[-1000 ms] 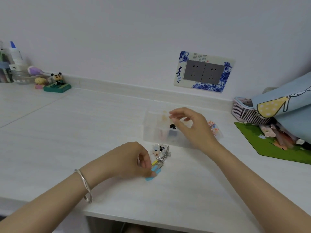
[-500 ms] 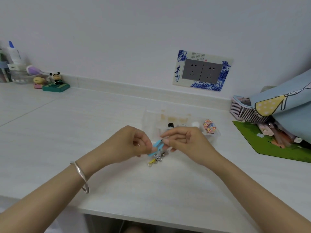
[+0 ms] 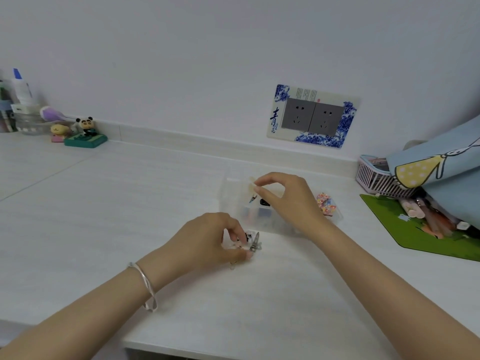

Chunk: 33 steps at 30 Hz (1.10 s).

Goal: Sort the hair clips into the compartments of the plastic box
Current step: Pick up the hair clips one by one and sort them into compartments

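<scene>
Right hand (image 3: 291,201) moved over plastic box (image 3: 259,216), pinching pale clip (image 3: 251,187), left hand (image 3: 207,242) gripping clips (image 3: 253,242).

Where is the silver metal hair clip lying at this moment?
In the head view it lies on the white table near the centre, at the fingertips of the left hand, just in front of the clear plastic box: silver clip.

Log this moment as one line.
right hand: over box | left hand: on clip pile | sorting underway

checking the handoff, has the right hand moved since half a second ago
Yes: the right hand went from the small pile of hair clips to above the clear plastic box.
</scene>
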{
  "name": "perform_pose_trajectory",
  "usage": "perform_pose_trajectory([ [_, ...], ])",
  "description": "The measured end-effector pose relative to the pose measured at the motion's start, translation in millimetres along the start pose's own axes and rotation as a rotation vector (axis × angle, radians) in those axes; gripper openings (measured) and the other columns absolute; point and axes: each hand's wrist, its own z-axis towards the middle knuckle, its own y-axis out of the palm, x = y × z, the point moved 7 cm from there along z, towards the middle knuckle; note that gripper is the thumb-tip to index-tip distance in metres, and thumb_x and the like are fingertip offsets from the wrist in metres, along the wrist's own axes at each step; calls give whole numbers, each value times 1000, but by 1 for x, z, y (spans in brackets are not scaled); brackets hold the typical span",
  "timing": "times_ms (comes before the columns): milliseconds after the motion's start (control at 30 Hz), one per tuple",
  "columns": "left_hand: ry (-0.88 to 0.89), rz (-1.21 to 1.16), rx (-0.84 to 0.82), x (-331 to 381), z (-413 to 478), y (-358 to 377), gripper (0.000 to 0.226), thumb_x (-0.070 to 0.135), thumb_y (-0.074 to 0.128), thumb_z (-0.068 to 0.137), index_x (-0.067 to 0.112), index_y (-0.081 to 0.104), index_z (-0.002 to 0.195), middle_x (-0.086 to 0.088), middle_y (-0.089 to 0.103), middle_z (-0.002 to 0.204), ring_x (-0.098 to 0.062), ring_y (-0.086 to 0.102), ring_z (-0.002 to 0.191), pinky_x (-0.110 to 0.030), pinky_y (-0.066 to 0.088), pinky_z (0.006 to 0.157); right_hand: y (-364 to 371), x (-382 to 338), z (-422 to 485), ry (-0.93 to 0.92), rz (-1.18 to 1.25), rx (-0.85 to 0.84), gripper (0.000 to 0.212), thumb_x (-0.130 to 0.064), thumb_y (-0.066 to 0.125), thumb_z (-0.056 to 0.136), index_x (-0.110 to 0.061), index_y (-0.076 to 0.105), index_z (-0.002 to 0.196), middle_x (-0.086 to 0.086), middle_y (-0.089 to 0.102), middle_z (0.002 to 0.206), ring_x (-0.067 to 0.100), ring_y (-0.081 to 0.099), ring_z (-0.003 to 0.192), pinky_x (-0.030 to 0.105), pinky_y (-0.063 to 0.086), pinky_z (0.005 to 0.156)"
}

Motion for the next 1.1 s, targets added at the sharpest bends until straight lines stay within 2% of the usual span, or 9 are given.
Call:
perform_pose_trajectory([
  [67, 10, 84, -14, 2, 0, 5, 31, 58, 70, 66, 36, 65, 89, 18, 59, 87, 8, 48, 71, -12, 34, 59, -4, -3, -14, -36, 35, -12, 8, -28, 66, 84, -26, 71, 90, -19, 69, 94, 0, 60, 98, 15, 40, 89],
  [200, 31, 198, -12, 6, 1, 10, 29, 55, 65, 71, 34, 63, 92, 15, 58, 91, 3, 46, 68, -9, 31, 60, -4, 2, -46, -94, 56, -85, 9, -24, 68, 82, -29, 72, 89, -25, 64, 89, -4, 57, 98, 3, 35, 86],
  [400, 112, 292, -43, 15, 1, 13, 19, 40, 55, 87, 29, 69, 92, 15, 59, 81, -5, 49, 78, -19, 33, 59, -4, 18, -69, -42, 92, -150, 11, -24, 66, 85, -29, 71, 92, -19, 69, 95, -3, 57, 100, 7, 37, 88],
  [500, 99, 112, -10, 15, 0, 3, 14, 36, 60, 86, 31, 73, 89, 13, 68, 82, -6, 56, 74, -19, 40, 61, -2, 17, -70, 32, 212, -186, 13, -23, 65, 85, -27, 71, 96, -14, 71, 99, -6, 60, 93, 10, 43, 84],
  [633, 115, -239, 109, 18, 2, -15, 11, 36, 66, 81, 31, 76, 81, 15, 71, 71, -5, 57, 62, -12, 39, 55, 11, 11, -68, 132, 464, -299, 14, -17, 66, 84, -17, 71, 97, 5, 75, 95, 13, 71, 82, 18, 52, 72],
  [800, 96, -377, 173, 12, 11, -19, 12, 37, 67, 80, 29, 76, 79, 12, 73, 74, -13, 63, 71, -30, 46, 62, 3, 2, -56, 124, 572, -183, 7, -5, 71, 78, -6, 71, 85, 15, 73, 78, 16, 71, 66, 20, 54, 60],
  [867, 99, -374, 244, 8, 17, -25, 14, 37, 64, 83, 29, 75, 85, 10, 73, 76, -9, 62, 70, -27, 45, 59, -2, 1, -45, 123, 564, -123, 6, -3, 72, 76, -9, 71, 79, 8, 73, 70, 13, 70, 61, 19, 54, 59],
  [967, 61, -252, 336, -4, 31, -35, 21, 43, 59, 84, 31, 70, 97, 14, 68, 84, -4, 56, 71, -19, 40, 60, -18, 3, -25, 93, 476, 3, 10, -4, 72, 77, -14, 71, 78, 2, 73, 69, 12, 68, 62, 18, 54, 60],
  [1100, 30, -35, 259, -10, 57, -32, 28, 52, 62, 77, 34, 70, 97, 10, 56, 89, -3, 50, 79, -24, 43, 69, -39, 17, -12, 100, 464, 165, 5, -8, 70, 79, -13, 72, 82, 10, 73, 79, 20, 70, 71, 22, 56, 63],
])
